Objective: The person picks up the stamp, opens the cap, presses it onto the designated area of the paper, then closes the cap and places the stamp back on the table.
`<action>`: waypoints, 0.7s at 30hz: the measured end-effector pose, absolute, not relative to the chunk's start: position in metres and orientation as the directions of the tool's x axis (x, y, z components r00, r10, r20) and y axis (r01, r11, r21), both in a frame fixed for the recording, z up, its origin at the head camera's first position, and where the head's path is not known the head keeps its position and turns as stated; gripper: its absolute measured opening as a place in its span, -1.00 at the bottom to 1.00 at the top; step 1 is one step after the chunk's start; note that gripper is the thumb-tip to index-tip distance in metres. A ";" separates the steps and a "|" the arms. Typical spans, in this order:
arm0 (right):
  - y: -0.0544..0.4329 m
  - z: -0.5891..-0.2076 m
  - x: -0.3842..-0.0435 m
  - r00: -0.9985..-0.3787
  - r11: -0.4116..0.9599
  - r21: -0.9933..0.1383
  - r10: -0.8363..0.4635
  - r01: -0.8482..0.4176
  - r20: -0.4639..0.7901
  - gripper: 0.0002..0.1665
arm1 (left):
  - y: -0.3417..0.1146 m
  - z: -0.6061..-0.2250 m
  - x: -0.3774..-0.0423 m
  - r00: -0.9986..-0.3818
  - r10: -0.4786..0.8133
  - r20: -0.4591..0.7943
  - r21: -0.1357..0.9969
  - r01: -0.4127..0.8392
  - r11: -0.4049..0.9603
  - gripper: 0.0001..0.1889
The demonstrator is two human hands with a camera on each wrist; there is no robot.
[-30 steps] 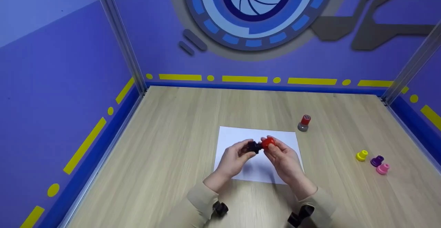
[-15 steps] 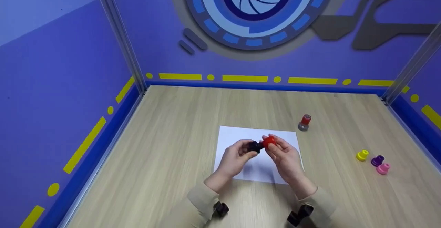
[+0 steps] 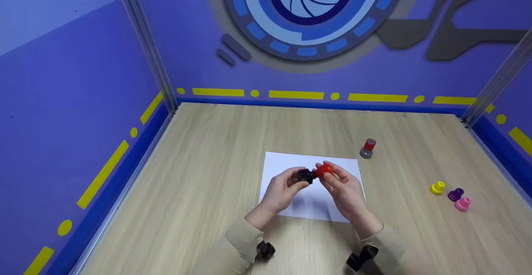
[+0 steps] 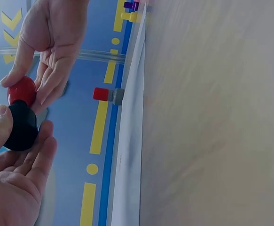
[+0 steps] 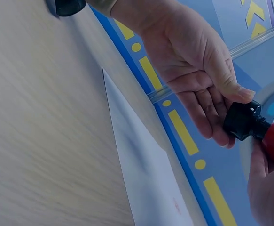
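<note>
Both hands hold one hand stamp [image 3: 306, 176] over the white paper [image 3: 282, 158]. It has a black, blocky body [image 5: 240, 119], a narrow neck and a rounded red knob [image 4: 22, 91]. My left hand [image 3: 279, 192] pinches the black part between thumb and fingers. From the other side, the red knob is gripped by my right hand [image 3: 343, 190], whose thumb lies along it. The red and black parts meet end to end at the neck. A faint red mark [image 5: 176, 205] shows on the paper in the right wrist view.
Beyond the paper's far right corner stands a small stamp [image 3: 368, 148] with red top and grey base. Small yellow [image 3: 437, 187], purple [image 3: 456, 194] and pink [image 3: 462, 204] knobbed pieces sit at the right on the wooden table [image 3: 199, 175]. Blue panels [image 3: 232, 71] enclose the table's back and sides.
Both hands keep their grips and shift only slightly, with the red knob a touch higher than a second ago. Everything on the table stays in place.
</note>
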State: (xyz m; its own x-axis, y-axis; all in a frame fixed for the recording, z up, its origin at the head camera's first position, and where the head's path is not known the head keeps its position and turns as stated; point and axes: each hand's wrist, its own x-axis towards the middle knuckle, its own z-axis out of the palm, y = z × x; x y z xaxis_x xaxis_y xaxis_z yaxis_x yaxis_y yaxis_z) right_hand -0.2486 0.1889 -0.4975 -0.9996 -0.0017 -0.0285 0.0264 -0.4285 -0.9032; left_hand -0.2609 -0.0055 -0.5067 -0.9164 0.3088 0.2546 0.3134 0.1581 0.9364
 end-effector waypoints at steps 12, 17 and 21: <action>0.191 -0.498 -0.250 -0.996 -0.403 -0.911 -0.019 0.090 -0.090 -0.46 | -0.008 -0.508 -0.264 -0.911 0.329 0.248 0.928 0.321 0.188 -0.58; 0.194 -0.498 -0.251 -0.995 -0.389 -0.916 -0.057 0.101 -0.085 -0.42 | -0.010 -0.508 -0.263 -0.902 0.352 0.250 0.926 0.329 0.186 -0.57; 0.210 -0.498 -0.257 -0.997 -0.456 -0.887 -0.025 0.071 -0.066 -0.60 | -0.011 -0.507 -0.262 -0.883 0.397 0.251 0.941 0.319 0.116 -0.54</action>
State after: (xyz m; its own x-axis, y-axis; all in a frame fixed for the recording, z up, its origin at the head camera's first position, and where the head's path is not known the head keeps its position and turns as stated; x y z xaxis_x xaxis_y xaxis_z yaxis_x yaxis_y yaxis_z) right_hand -0.2574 0.2105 -0.4981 -0.9975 -0.0251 -0.0665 0.0706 -0.4561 -0.8871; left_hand -0.2619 -0.0115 -0.5067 -0.8829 0.3969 0.2507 0.3192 0.1158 0.9406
